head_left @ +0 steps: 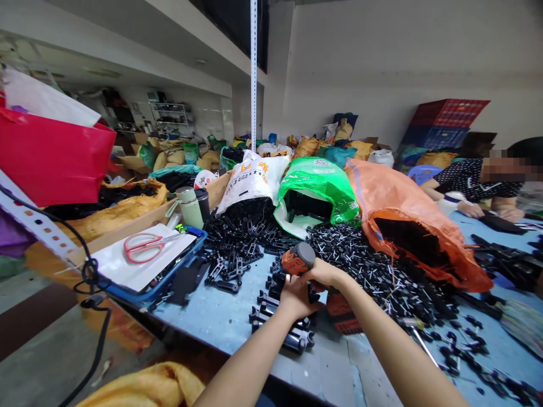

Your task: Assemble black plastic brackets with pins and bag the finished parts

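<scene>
An orange and black cordless drill (298,259) is in my right hand (326,273), whose fingers wrap around its grip. Its orange battery base (343,314) shows below my wrist. My left hand (297,295) is closed just under the drill's body, around a black plastic part (314,295) that is mostly hidden by the fingers. Beside and below that hand, several black tube-shaped plastic parts (292,341) lie in a row at the table's front edge. The drill's tip is hidden from me.
Black linkage pieces (237,240) spill from a white sack (257,181). Black-headed screws (348,249) lie before a green sack (318,181) and an orange sack (403,198). Red scissors (144,247) rest on a blue tray (153,293), left. A co-worker (466,178) sits at right.
</scene>
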Demonstrator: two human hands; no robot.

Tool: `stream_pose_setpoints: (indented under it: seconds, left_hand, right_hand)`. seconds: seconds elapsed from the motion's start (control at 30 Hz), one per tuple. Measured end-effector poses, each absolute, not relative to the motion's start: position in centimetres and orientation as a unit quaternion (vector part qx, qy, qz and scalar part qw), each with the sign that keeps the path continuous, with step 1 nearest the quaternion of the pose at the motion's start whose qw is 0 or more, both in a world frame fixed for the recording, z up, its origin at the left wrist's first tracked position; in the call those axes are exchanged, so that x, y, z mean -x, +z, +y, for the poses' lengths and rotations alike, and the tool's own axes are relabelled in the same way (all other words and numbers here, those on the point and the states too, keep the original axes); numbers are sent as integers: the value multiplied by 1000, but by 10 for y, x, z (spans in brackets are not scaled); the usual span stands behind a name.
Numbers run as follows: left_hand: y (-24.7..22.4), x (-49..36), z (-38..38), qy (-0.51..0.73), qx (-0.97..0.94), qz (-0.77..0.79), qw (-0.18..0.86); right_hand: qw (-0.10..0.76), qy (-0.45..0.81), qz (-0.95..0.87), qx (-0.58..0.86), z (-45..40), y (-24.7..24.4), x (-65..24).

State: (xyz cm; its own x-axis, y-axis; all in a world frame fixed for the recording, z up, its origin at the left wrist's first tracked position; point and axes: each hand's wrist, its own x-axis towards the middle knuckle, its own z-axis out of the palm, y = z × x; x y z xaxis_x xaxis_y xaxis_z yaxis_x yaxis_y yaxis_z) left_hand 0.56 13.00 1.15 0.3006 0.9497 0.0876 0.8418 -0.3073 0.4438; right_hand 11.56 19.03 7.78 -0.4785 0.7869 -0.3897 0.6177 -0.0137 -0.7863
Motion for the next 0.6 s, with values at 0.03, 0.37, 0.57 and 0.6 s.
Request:
stream_pose_setpoints:
  seconds: [0.03,0.37,0.57,0.6]
  left_hand:
    - [11,-6,130,171,-792,566,155]
    - [6,-6,130,172,-797,567,122]
    - [2,-8,134,146,-804,563,123]
    - [2,-8,135,140,-802,567,123]
  right_hand:
    - [83,501,-700,502,190,79,-115]
    - [66,503,-699,503,193,81,-116]
    - [55,507,-699,502,189,82,-113]
    - [56,505,-702,499,187,84,-112]
